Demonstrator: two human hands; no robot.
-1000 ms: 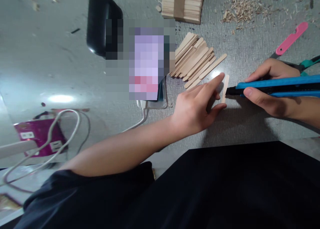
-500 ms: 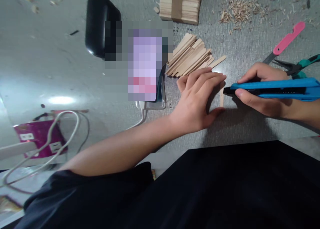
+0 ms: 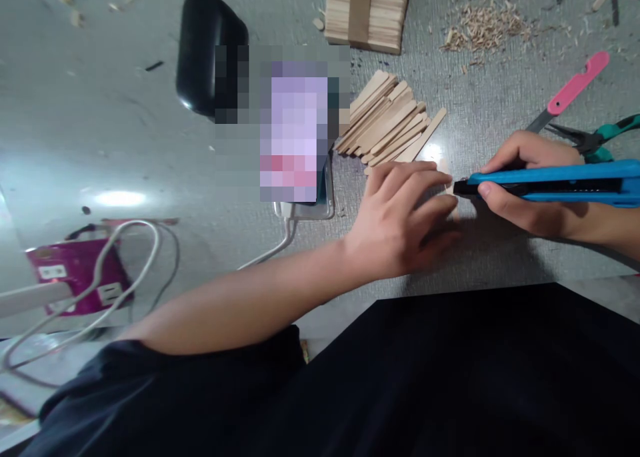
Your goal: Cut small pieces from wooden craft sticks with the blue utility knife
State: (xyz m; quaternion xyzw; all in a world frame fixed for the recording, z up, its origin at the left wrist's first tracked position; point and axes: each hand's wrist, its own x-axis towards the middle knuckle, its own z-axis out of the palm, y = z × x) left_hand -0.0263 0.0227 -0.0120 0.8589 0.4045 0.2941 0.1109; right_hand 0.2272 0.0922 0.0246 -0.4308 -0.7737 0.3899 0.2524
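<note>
A blue utility knife point(image 3: 555, 178) is gripped in my right hand point(image 3: 530, 177), its dark tip pointing left and touching or just over a small wooden craft stick point(image 3: 443, 169). My left hand point(image 3: 400, 214) steadies that stick on the table with curled fingers; the thumb side is smeared by motion. Fingers cover much of the stick, so its full length is hidden. Just beyond my left hand lies a loose pile of wooden craft sticks point(image 3: 387, 120). A pink-handled folding knife point(image 3: 575, 87) and teal-handled pliers point(image 3: 595, 140) lie beyond my right hand.
A banded bundle of craft sticks point(image 3: 385, 14) lies at the back, with wood shavings point(image 3: 485, 27) to its right. Left of the pile are a pixelated phone point(image 3: 295, 137) with a white cable point(image 3: 270, 250) and a black case point(image 3: 207, 54). A purple power socket point(image 3: 83, 277) stands far left.
My left hand has slid slightly right and nearer me, its fingers shifting on the stick. The stick has tilted. One loose stick at the pile's edge now lies at a steeper angle.
</note>
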